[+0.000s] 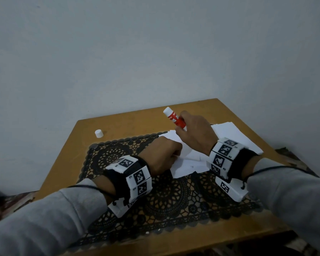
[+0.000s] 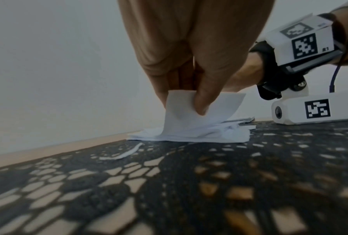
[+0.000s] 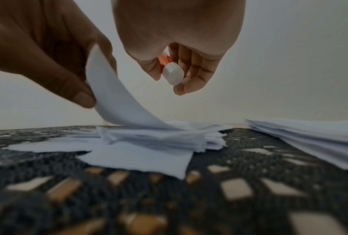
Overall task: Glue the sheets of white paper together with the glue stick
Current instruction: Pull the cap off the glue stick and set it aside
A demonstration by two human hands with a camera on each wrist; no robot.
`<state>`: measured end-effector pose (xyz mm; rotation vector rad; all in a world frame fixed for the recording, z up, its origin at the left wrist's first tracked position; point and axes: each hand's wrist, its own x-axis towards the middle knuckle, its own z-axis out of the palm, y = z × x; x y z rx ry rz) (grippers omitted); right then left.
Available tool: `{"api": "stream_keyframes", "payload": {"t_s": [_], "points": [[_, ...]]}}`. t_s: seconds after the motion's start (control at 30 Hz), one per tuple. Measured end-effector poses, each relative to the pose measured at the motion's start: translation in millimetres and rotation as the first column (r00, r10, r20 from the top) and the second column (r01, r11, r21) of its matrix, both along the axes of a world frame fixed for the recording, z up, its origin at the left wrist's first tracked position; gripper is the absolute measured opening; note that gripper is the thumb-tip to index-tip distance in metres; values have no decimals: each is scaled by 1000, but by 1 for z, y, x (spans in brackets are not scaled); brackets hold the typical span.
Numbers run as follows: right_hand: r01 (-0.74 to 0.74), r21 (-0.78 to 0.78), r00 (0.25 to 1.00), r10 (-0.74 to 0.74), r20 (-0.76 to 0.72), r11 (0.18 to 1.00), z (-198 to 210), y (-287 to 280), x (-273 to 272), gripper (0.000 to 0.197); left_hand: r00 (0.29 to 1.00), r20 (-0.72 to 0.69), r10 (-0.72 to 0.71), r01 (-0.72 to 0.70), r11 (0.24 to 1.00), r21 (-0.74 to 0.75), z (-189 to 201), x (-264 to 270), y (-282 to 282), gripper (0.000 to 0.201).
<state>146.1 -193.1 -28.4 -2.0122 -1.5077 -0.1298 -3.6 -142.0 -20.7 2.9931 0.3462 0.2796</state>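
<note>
My left hand pinches the near edge of the top white sheet and lifts it off a small pile of white paper pieces lying on the black lace mat. In the right wrist view the lifted sheet curves up from the pile. My right hand grips the red and white glue stick above the pile's far side, its white end pointing down and clear of the paper. The glue stick's white cap stands on the table at the far left.
A second stack of white paper lies to the right, partly under my right wrist. The black lace mat covers the middle of the small wooden table, which stands against a plain wall. A thin paper scrap lies on the mat.
</note>
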Motion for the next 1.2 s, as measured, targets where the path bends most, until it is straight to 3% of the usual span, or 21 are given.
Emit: {"api": "stream_keyframes", "payload": {"t_s": [0.17, 0.33, 0.43, 0.53, 0.7, 0.77, 0.83, 0.97, 1.07, 1.2], "points": [[11, -7, 1000, -11, -20, 1000, -1, 0, 1, 24, 1000, 2, -12, 12, 1000, 12, 18, -22, 13, 6], [-30, -11, 999, 29, -38, 999, -2, 1, 3, 23, 994, -24, -104, 101, 988, -117, 38, -82, 34, 20], [-108, -46, 994, 106, -32, 993, -4, 2, 2, 23, 970, -211, -117, 82, 983, -166, 37, -120, 42, 26], [-159, -76, 987, 159, -4, 984, -3, 1, -1, 26, 885, -459, -83, 30, 992, -120, 24, -143, 44, 30], [-196, -129, 978, 203, 43, 972, -1, -2, -8, 30, 875, -478, -77, 70, 997, -32, 21, -158, 37, 40], [-246, -133, 968, 250, 13, 960, 4, -5, -19, 35, 817, -576, -38, 114, 989, 96, 21, -163, 23, 55], [-336, -122, 942, 337, -12, 934, 14, -7, -37, 27, 788, -616, -2, 125, 980, 158, 15, -170, 7, 66], [-508, -169, 861, 498, -101, 845, 32, 3, -90, 13, 767, -640, -52, 113, 992, 54, -3, -179, -18, 73], [-544, -297, 838, 529, -137, 785, 27, 19, -124, 15, 730, -683, -16, 62, 997, 43, -8, -179, -26, 74], [-543, -348, 833, 542, -109, 764, 20, 34, -154, 16, 747, -665, -22, 44, 999, 16, -10, -179, -25, 77]]}}
